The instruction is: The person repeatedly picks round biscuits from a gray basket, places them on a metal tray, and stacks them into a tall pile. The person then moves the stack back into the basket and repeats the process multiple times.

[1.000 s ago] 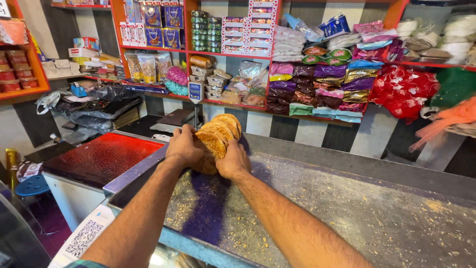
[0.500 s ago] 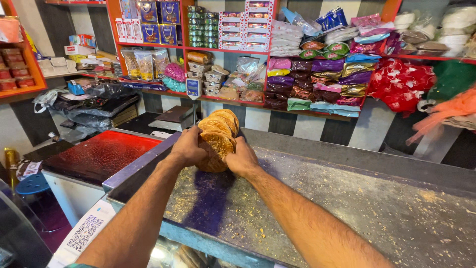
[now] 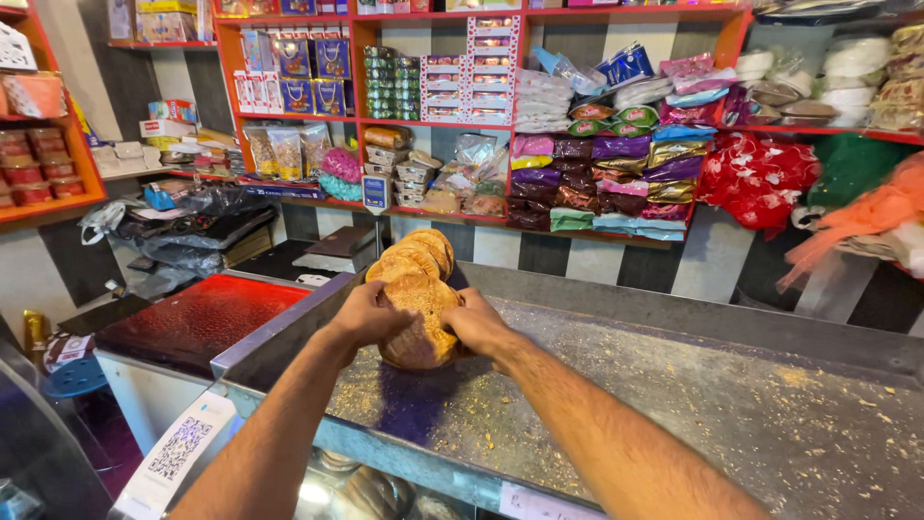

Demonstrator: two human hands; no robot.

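A row of round golden-brown fried flatbreads [image 3: 421, 289] stands on edge on a long metal counter [image 3: 674, 404]. My left hand [image 3: 364, 318] presses against the row's left side and my right hand [image 3: 479, 325] against its right side, so both grip the nearest breads together. The far end of the row leans back toward the shelves. Crumbs lie scattered over the counter around the breads.
A red-topped surface [image 3: 197, 318] sits to the left of the counter. Red shelves [image 3: 539, 120] behind hold boxes and many coloured snack packets. A printed code card [image 3: 178, 448] hangs at the counter's front left. Black bags [image 3: 192, 226] lie at the back left.
Both hands have drawn the row of breads slightly nearer and lower on the counter, and the view has tilted down a little.
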